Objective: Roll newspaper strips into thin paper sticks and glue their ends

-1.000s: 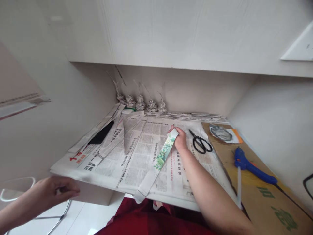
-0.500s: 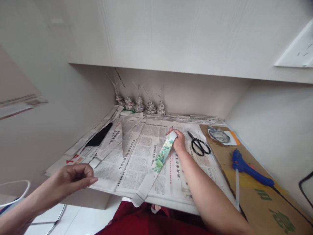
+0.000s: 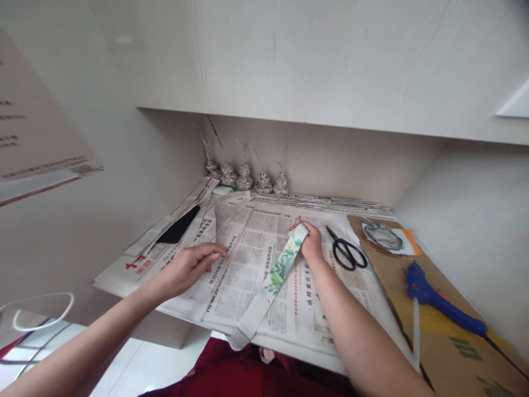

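My right hand (image 3: 311,241) is closed on the upper end of a long paper strip (image 3: 285,263). Green leaves are printed on the strip's upper part; its lower part is pale and curls over the table's front edge. Over the newspaper sheets to the left, my left hand (image 3: 192,267) hovers with loosely bent fingers, and nothing shows in it. Black-handled scissors (image 3: 349,253) lie to the right of my right hand. Newspaper (image 3: 248,275) covers the table under both hands.
Several coiled paper figures (image 3: 244,177) stand at the back left, beside a bundle of thin paper rods (image 3: 322,204). A black flat object (image 3: 179,225) lies on the left. On cardboard (image 3: 438,336) at right rest a blue glue gun (image 3: 442,306) and a grey coil (image 3: 382,234).
My left hand has moved right and away from me, from the table's left front edge to over the newspaper. My right hand still holds the strip. The whole view has shifted slightly.
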`<state>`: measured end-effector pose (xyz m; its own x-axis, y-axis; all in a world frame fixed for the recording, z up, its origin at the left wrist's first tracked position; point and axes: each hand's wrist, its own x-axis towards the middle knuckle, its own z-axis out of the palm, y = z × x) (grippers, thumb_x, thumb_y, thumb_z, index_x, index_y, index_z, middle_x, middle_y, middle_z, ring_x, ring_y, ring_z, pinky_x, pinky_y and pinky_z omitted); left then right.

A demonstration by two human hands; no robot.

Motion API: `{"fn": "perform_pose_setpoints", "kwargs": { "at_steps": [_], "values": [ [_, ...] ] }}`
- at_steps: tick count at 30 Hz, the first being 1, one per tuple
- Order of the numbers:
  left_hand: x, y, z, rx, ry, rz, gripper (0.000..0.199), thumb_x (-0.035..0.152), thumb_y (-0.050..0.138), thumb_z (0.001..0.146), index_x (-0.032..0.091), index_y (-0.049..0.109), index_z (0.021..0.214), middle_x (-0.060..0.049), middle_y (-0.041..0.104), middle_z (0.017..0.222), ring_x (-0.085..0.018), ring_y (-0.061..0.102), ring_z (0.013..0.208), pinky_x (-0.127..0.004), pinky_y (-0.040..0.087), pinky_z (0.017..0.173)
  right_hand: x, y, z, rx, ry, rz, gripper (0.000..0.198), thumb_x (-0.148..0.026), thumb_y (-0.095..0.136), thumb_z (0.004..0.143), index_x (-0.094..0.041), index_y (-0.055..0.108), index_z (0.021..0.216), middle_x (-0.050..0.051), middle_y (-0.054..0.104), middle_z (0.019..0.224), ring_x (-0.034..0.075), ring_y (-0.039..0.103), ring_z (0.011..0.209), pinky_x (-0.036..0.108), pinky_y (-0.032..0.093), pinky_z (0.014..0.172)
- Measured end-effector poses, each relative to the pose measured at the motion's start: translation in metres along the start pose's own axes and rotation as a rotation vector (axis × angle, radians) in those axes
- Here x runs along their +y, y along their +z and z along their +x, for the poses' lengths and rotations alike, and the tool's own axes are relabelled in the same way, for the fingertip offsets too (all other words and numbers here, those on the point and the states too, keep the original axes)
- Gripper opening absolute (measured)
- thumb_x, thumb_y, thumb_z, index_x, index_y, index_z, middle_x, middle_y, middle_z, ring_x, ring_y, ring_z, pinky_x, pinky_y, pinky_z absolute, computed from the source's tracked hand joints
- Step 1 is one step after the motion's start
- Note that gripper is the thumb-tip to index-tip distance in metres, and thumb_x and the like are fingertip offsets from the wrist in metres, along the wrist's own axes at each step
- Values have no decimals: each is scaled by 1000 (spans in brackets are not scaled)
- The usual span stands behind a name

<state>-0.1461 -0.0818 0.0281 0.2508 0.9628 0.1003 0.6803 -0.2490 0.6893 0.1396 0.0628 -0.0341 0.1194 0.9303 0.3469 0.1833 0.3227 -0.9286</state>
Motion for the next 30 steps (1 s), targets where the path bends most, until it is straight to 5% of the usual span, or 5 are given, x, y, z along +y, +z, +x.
{"fn": "perform_pose_setpoints", "kwargs": {
  "at_steps": [11, 16, 21, 24, 30],
  "values": [
    [-26, -54, 8, 309, -316, 722, 35, 43, 40, 86, 23, 67, 95, -6, 69, 90, -24, 59, 72, -28, 34, 59, 1, 0, 1, -7, -7, 0, 37, -48, 54, 79, -16, 69, 68, 3, 64, 60, 17, 56, 58, 27, 42, 59],
    [-7, -39, 15, 362, -303, 582, 39, 52, 45, 81, 21, 68, 76, -2, 63, 62, -17, 53, 56, -26, 34, 54, 2, 1, 1, -14, -10, -10, 38, -48, 53, 79, -16, 69, 68, 3, 63, 60, 16, 55, 58, 26, 41, 59],
    [-17, -18, 33, 312, 38, 456, 41, 40, 47, 82, 25, 62, 117, -5, 64, 114, -25, 54, 105, -32, 39, 90, -2, 0, 0, -12, 1, -27, 36, -47, 54, 80, -16, 69, 67, 3, 64, 61, 16, 56, 59, 26, 41, 60],
    [-34, -16, 39, 274, -38, 488, 43, 38, 51, 79, 25, 62, 118, -6, 65, 115, -28, 51, 113, -36, 36, 96, -2, 0, 0, -19, -6, -23, 36, -46, 54, 80, -16, 69, 67, 3, 64, 61, 16, 56, 58, 26, 41, 59],
    [-66, -30, 42, 195, -230, 312, 38, 29, 47, 76, 20, 66, 107, -5, 71, 95, -23, 65, 88, -30, 46, 82, 1, 0, 1, -20, -4, -12, 37, -47, 53, 80, -17, 68, 65, 3, 63, 59, 17, 55, 57, 26, 41, 57]
  ]
}}
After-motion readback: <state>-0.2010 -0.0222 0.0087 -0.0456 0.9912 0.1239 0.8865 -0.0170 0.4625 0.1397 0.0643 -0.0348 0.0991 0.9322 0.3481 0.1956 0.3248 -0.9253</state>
